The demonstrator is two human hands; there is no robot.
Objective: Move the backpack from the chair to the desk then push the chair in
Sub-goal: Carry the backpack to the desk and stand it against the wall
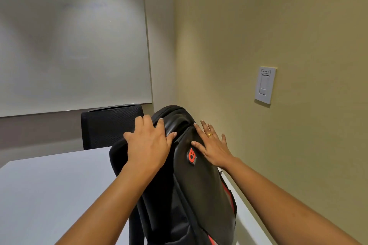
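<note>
Both hands flat w/ fingers spread, not clenched: my left hand [148, 145] and right hand [213, 150] press the upright black fabric backpack w/ red logo [191, 175], standing on the white rectangular desk [49, 195]; black mesh chair [107, 125] behind the backpack.

Backpack [191, 175] upright on the counter [49, 195], at its right side near the right wall. Left hand [148, 145] on the backpack's upper left, right hand [213, 150] on its upper right. Chair [108, 125] behind the counter's far edge; whiteboard [73, 45] on the far wall behind it; wall switch [265, 85] on the right wall.
</note>
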